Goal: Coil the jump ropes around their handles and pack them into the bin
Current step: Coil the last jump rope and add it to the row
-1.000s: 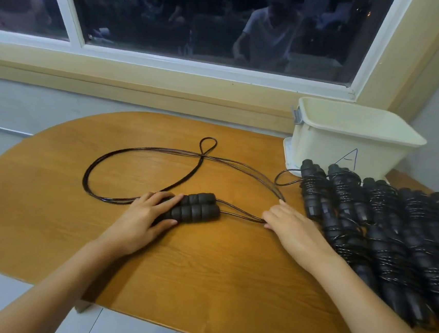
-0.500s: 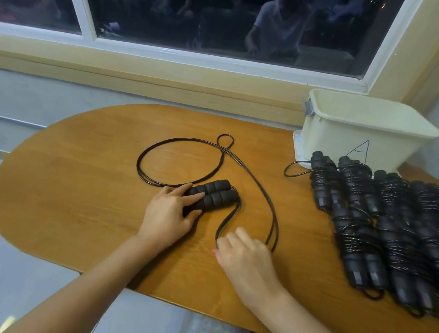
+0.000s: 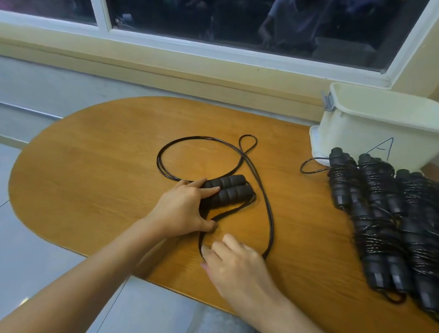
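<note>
The oval wooden table [image 3: 77, 179], smooth and plainly grained, carried toward its left the loose thin black cord [image 3: 161, 160] of one jump rope, glossy and springy, lying in slack loops. The left hand [image 3: 182, 208] pressed down on the two ribbed black foam handles [image 3: 228, 191], which lay side by side; its fingers were nearly straight and close together across them, the thumb spread wide toward the cord. The right hand [image 3: 238, 270] lay at the cord's near bend, fingers together, though whether they pinched it could not be told. This looked like the start of coiling that rope: the next move called for gathering the slack and winding it snugly round the soft handles. Further right lay a heap of already wound black ropes [image 3: 395, 223], not yet packed, just beside the cream rectangular plastic bin [image 3: 355, 133]
</note>
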